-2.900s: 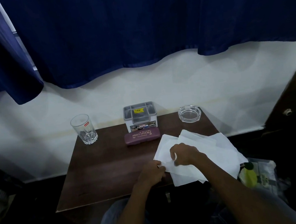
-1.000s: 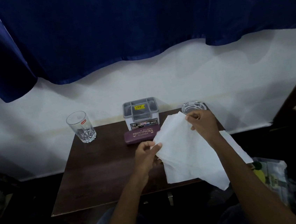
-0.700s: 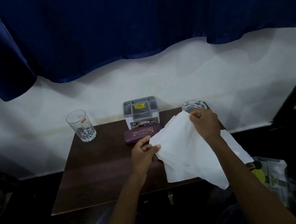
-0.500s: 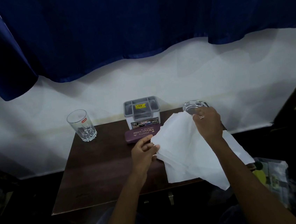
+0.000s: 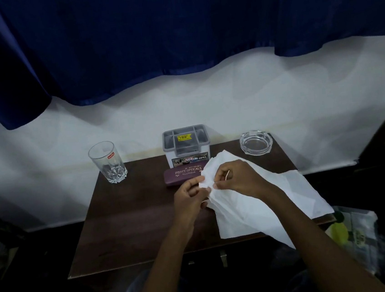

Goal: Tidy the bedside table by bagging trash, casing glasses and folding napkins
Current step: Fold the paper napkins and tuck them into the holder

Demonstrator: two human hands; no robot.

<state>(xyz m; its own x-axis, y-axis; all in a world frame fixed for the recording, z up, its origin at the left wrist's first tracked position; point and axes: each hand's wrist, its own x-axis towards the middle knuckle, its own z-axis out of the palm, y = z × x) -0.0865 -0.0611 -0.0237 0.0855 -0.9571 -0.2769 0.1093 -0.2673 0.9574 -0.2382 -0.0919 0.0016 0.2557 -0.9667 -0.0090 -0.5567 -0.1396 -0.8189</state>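
Hands meet over dark brown wooden table: left hand and right hand both pinch white crumpled paper napkin, draped over table's right edge, just beside maroon glasses case.

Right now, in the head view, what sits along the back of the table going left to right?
Glass → grey organizer box → ashtray. The glasses case lies just in front of the box, so I leave it out of the row.
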